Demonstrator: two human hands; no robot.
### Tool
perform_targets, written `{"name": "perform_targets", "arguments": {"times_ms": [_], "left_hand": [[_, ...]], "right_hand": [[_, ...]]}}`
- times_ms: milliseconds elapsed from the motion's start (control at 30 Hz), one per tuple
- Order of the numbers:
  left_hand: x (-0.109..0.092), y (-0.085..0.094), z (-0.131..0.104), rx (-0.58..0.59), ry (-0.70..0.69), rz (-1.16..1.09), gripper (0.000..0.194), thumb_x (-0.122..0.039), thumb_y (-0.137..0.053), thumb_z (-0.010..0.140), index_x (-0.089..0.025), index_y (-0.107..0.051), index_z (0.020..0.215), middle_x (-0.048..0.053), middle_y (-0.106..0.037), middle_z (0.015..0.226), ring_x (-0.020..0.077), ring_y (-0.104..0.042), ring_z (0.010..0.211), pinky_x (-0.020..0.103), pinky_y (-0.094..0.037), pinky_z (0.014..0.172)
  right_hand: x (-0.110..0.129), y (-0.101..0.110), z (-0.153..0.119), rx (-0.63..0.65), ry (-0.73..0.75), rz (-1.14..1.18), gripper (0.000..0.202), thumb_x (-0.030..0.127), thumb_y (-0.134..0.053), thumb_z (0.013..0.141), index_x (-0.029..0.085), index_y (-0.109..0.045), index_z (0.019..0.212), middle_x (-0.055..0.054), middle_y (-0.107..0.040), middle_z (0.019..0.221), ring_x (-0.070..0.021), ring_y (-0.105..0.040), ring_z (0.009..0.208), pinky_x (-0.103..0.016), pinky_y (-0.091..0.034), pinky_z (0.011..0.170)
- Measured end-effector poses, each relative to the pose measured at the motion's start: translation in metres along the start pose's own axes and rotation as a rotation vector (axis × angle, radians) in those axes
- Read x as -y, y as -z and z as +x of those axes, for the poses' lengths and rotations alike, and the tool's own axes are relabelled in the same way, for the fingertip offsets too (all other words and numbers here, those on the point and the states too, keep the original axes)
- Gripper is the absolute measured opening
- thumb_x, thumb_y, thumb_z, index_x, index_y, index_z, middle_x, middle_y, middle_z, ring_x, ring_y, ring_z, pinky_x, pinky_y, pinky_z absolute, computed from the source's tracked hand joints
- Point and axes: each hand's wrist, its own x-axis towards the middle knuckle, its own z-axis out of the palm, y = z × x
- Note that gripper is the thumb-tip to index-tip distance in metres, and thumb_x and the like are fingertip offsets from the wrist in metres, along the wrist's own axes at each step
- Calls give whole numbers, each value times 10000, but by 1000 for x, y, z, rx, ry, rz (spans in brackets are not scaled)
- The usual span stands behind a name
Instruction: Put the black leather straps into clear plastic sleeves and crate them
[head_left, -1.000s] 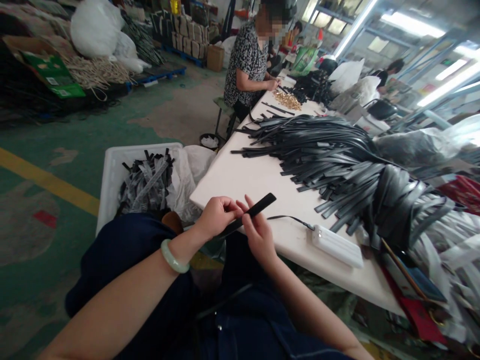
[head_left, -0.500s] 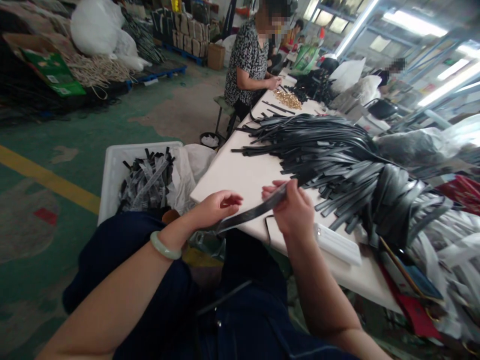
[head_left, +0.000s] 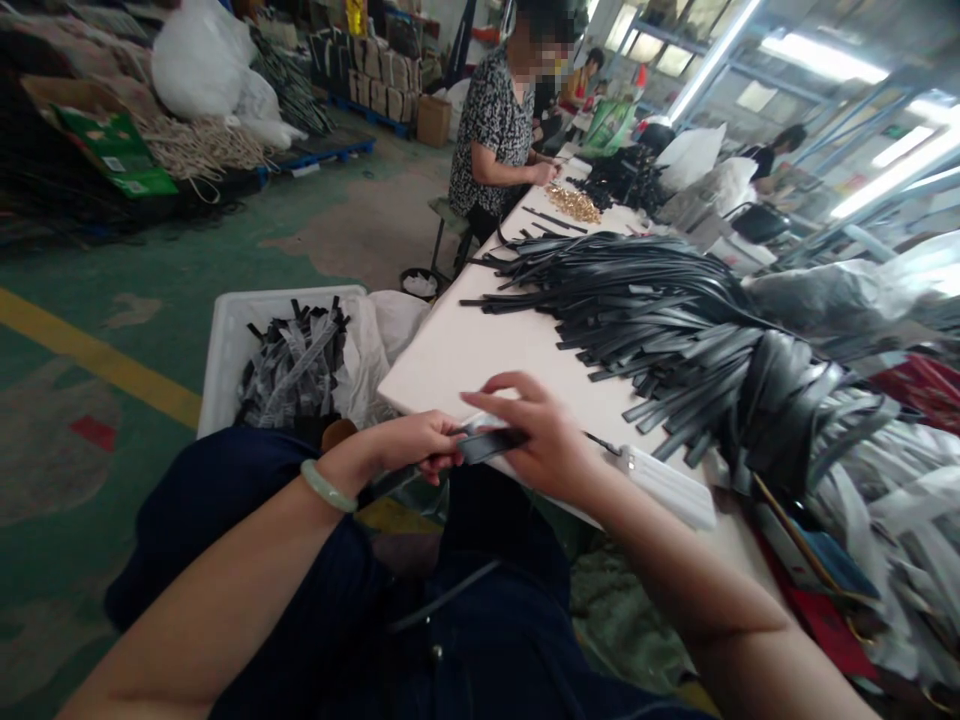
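A flat black strap stretches between my two hands above the near edge of the table. My left hand, with a pale bangle at the wrist, is closed around it, and the strap's tail runs down below that wrist. My right hand, slightly blurred, has the other end against its lower fingers. Its upper fingers reach toward the left hand. To the right of the hands lies a big heap of black straps, bundled at its near end. A white power bank with a short cord rests beside my right forearm.
A white bin of plastic-wrapped black pieces stands left of the white table. A phone-like item lies at the right. A co-worker sits farther along, near a pile of gold-coloured parts.
My right hand has moved left and down, close to the left hand. The left hand has closed on the strap, where its fingers were loosely curled before.
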Motion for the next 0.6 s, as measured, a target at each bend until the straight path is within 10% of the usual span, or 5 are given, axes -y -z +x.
{"name": "perform_targets", "arguments": {"times_ms": [100,233,333,433,600], "left_hand": [[-3,-3,-4,-5,-54,-29,100,-265,-638,707,-172,-603,713,-32,-522,542,103,-466,451,254,-462,502],[-2,12,-23,79,41,74,204,-350,-634,779,-166,-613,863,20,-642,703,154,-607,623,273,-497,604],[3,27,-37,147,100,188,324,-440,-621,804,-165,-597,974,4,-620,711,142,-573,624,250,-460,591],[14,34,-39,-99,37,316,354,-491,-533,841,-147,-612,861,-19,-535,654,112,-465,564,220,-376,533],[21,31,-43,-282,-103,569,439,-514,-416,884,-146,-606,739,12,-556,681,149,-503,659,238,-387,607]], "right_hand": [[-10,-49,0,255,-17,-187,355,542,-629,832,193,-690,816,-18,-643,658,-155,-579,620,-249,-389,569],[-17,-49,22,624,-43,-516,324,450,-653,830,171,-638,665,11,-566,562,-107,-446,505,-237,-266,503],[-12,-23,37,522,-2,-680,341,426,-619,859,161,-614,643,0,-562,589,-116,-452,548,-245,-262,528],[-4,-14,40,439,62,-756,237,367,-581,893,175,-672,789,-35,-646,746,-149,-542,667,-251,-306,586],[-3,-43,32,670,90,-831,292,452,-551,912,195,-682,867,-65,-688,838,-189,-607,753,-261,-340,616]]}}
